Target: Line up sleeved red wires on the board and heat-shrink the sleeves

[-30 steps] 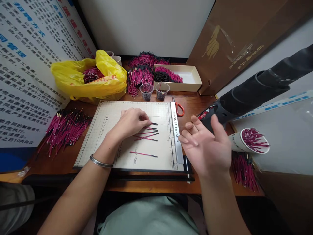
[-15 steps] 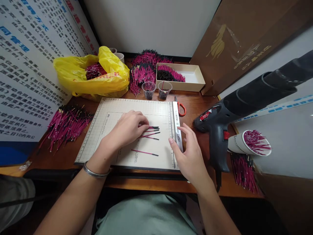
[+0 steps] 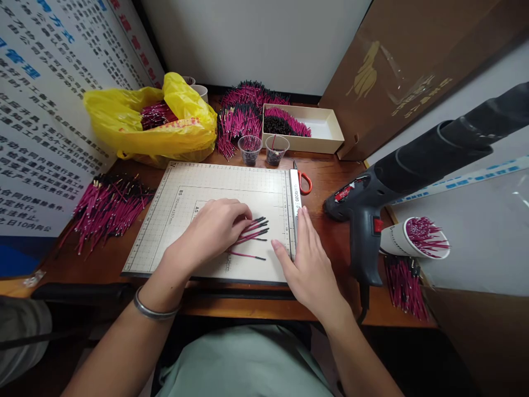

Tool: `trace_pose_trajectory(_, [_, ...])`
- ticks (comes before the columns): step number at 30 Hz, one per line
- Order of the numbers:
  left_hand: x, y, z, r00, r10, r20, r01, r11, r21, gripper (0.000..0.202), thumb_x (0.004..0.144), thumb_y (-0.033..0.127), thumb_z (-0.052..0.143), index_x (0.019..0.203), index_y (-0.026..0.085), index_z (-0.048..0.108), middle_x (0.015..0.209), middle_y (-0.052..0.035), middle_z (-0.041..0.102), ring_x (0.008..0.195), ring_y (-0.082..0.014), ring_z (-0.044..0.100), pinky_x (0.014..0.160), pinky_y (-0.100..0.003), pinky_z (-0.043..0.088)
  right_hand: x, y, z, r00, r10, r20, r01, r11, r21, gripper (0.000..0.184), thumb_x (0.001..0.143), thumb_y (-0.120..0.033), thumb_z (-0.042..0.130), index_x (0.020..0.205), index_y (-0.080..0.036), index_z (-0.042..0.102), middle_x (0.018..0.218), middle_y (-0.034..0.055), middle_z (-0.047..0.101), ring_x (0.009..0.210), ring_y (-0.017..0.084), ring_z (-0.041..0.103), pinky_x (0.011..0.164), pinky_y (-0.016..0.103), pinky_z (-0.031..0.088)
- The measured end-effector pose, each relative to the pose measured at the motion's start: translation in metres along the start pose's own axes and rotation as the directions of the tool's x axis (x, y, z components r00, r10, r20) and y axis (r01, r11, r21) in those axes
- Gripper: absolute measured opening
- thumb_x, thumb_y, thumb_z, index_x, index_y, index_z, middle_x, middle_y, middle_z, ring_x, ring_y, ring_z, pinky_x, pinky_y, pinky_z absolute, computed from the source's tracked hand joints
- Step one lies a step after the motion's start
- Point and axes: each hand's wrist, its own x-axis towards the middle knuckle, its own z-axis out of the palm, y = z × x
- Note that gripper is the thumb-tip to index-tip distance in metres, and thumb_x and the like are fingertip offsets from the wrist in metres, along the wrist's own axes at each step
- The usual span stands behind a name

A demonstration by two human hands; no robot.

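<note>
The wooden surface [image 3: 330, 182] is crowded, and at its centre lies the pale cutting board [image 3: 185, 187] with its printed grid, the ruler bar [image 3: 294, 193] running along its right edge. Far left sits the yellow bag [image 3: 124, 118], far centre the cardboard box [image 3: 326, 129], and to the right the black heat gun [image 3: 363, 220] lies on its side beside a paper cup [image 3: 403, 240] stuffed with pink wires. A loose heap of wires [image 3: 107, 209] lies left of the board.

On the board, a small bundle of pink wires [image 3: 252, 230] fans out, black tips pointing right toward the bar, with one stray wire [image 3: 248, 256] lying apart, nearer the person. To do this well, I'd judge the tips want to be level against one grid line, with the fan squeezed flat before anything else shifts.

The left hand [image 3: 215, 229] lies palm down, fingers curled and pressing on the wires' left ends, pinning rather than gripping them. The right hand [image 3: 308, 264] is flat and open, fingers straight, its edge resting along the ruler bar, holding nothing. Both forearms angle in from the near edge.
</note>
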Motion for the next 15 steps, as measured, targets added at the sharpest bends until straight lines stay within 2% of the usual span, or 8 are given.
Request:
trace_pose_trajectory(3, [0.001,-0.002,0.002,0.999,0.008,-0.042,-0.007,1.000,0.021,0.016,0.097,0.020,0.058,0.095,0.017,0.074,0.094,-0.0068,0.075,0.086,-0.0226,0.066,0.079,-0.032,0.043,-0.001,-0.001,-0.003,0.999,0.004,0.033,-0.004,1.000,-0.013,0.091,0.096,-0.072,0.029,0.163,-0.012,0.019,0.171,0.0110,0.012,0.160,0.029,0.016,0.128,0.057,0.027])
trace_pose_trajectory(6, [0.000,-0.002,0.003,0.999,0.001,-0.034,-0.001,1.000,0.002,0.016,0.097,0.024,0.060,0.095,0.017,0.074,0.094,-0.0068,0.074,0.085,-0.0222,0.065,0.078,-0.033,0.043,-0.003,-0.001,-0.004,0.999,-0.004,0.051,0.006,0.999,-0.050,0.091,0.096,-0.075,0.026,0.163,-0.014,0.020,0.171,0.0102,0.010,0.160,0.030,0.016,0.127,0.058,0.028])
trace_pose_trajectory(11, [-0.002,-0.001,0.001,1.000,-0.001,-0.016,0.000,0.999,-0.042,0.016,0.097,0.029,0.064,0.092,0.018,0.075,0.092,-0.0052,0.073,0.086,-0.0212,0.063,0.079,-0.033,0.043,-0.009,0.002,-0.004,0.999,-0.025,0.036,0.030,0.988,-0.153,0.095,0.094,-0.080,0.017,0.163,-0.016,0.022,0.171,0.0109,0.010,0.158,0.035,0.021,0.124,0.064,0.030])
trace_pose_trajectory(15, [-0.001,-0.002,0.001,1.000,-0.011,-0.014,0.010,0.999,-0.046,0.012,0.095,0.026,0.065,0.092,0.018,0.074,0.092,-0.0043,0.073,0.087,-0.0215,0.064,0.080,-0.033,0.043,-0.020,0.004,-0.001,0.997,-0.078,-0.001,0.075,0.965,-0.253,0.088,0.096,-0.076,0.017,0.162,-0.019,0.025,0.170,0.0127,0.015,0.155,0.037,0.028,0.120,0.065,0.036])
